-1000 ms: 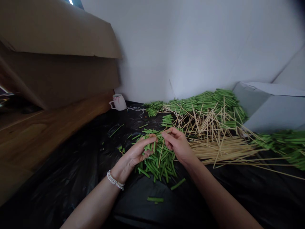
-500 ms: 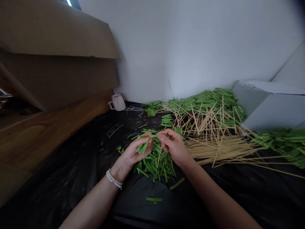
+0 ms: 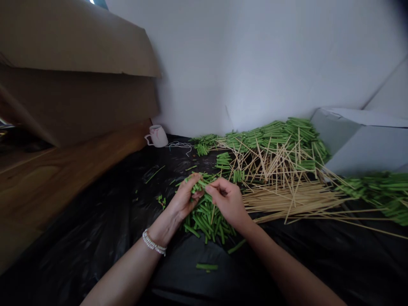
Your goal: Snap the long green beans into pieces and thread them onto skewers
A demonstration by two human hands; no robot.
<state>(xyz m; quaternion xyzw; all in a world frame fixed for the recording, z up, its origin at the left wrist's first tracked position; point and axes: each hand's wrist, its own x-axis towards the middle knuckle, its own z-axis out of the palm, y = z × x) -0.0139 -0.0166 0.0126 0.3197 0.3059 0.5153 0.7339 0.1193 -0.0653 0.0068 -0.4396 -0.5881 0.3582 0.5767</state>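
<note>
My left hand (image 3: pixel 184 199), with a white beaded bracelet (image 3: pixel 154 243) at the wrist, is curled round several short cut green stems (image 3: pixel 198 185) that look like garlic scapes. Right beside it, the thumb and forefinger of my right hand (image 3: pixel 230 202) pinch the end of a green stem at the edge of that bunch. Whether a skewer is also between those fingers cannot be made out. Below both hands spreads a loose pile of cut stems (image 3: pixel 207 221), with one thin skewer among them. Part of the pile is hidden by my hands.
To the right lie many bamboo skewers (image 3: pixel 287 202), with rows of skewered stems (image 3: pixel 270 134) behind them. More stems (image 3: pixel 387 195) lie far right by a white box (image 3: pixel 366 140). A mug (image 3: pixel 158 136) stands near a cardboard box (image 3: pixel 79 102). Black plastic sheeting (image 3: pixel 178 276) covers the surface.
My left hand has turned, and its fingers have closed further round the stems. My right hand has moved slightly left and down, its fingertips now against the bunch.
</note>
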